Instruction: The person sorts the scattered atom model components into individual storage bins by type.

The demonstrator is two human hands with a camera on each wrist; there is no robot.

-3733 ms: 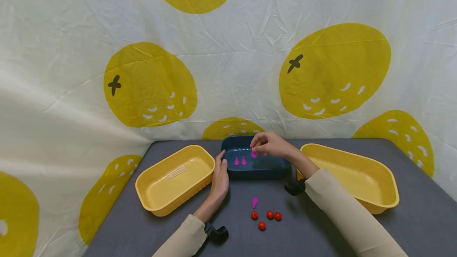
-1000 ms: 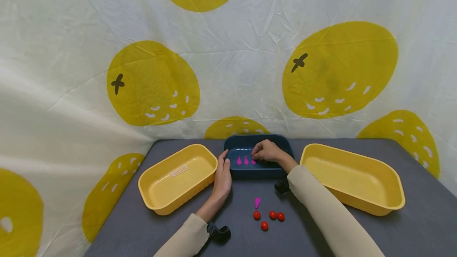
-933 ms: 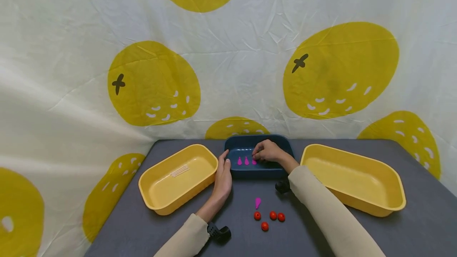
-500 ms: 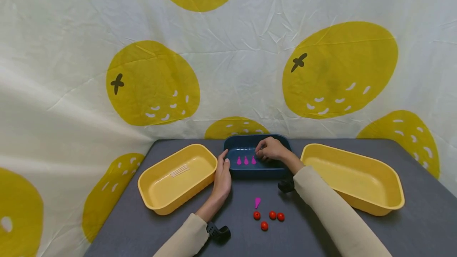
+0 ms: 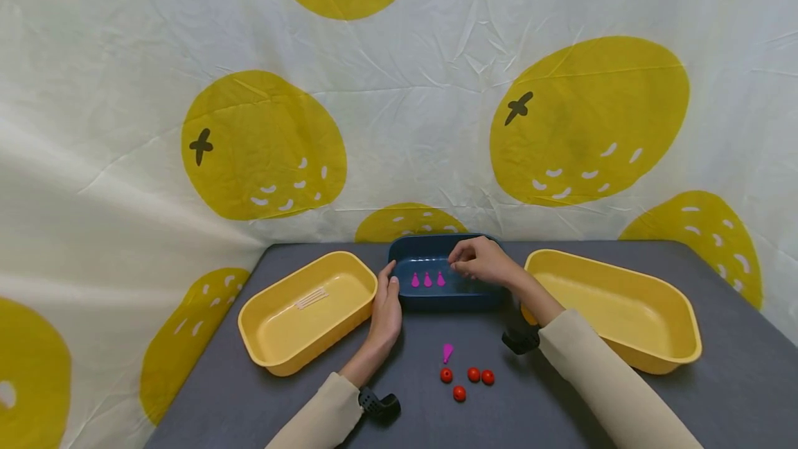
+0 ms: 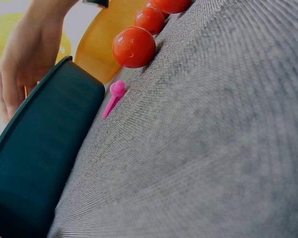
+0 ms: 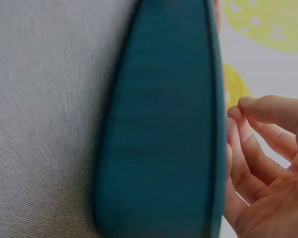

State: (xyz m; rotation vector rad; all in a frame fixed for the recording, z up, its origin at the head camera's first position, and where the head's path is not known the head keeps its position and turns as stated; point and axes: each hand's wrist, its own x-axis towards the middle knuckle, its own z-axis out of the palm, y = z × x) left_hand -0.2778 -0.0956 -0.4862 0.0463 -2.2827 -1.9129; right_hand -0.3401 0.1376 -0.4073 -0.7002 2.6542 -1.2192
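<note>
My left hand point(image 5: 386, 314) rests with straight fingers against the left end of a dark blue tray point(image 5: 449, 302). Three small magenta pear-shaped pieces stand out in a row on its floor, the rightmost piece point(image 5: 440, 279) closest to my right hand point(image 5: 483, 261). That hand hovers over the tray's right half. In the right wrist view its thumb and index fingertips point(image 7: 246, 103) meet loosely, with nothing showing between them. A fourth-like magenta piece point(image 5: 447, 353) lies on the grey cloth in front of the tray, near several red beads point(image 5: 459, 393).
On the left is a yellow tray point(image 5: 283, 364) holding several thin pale sticks point(image 5: 311, 298). Another yellow tray point(image 5: 663, 359) sits on the right, partly behind my right forearm. A white curtain point(image 5: 418, 137) with yellow fruit prints hangs behind the table.
My right hand has set a third magenta piece in the blue tray beside the other two, let go, and drawn up and right. The left hand stays at the tray's end.
</note>
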